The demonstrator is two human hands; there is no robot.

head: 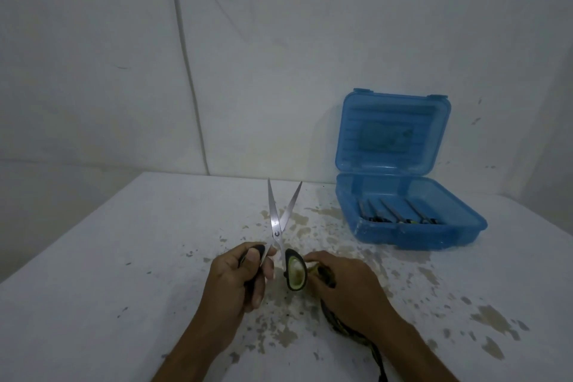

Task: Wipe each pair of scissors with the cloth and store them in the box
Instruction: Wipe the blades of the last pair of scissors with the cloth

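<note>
Scissors (280,226) (blades apart) gripped by left hand (238,276); right hand (347,285) clutches cloth (325,276).

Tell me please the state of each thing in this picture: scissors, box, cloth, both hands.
scissors: blades spread open, tips pointing away, held above the table.
blue box: lid open and upright, several scissors lying inside.
cloth: dark, hanging from the right hand.
left hand: grips one scissor handle.
right hand: holds the cloth against the other handle.
table: white, stained with brown spots.
</note>
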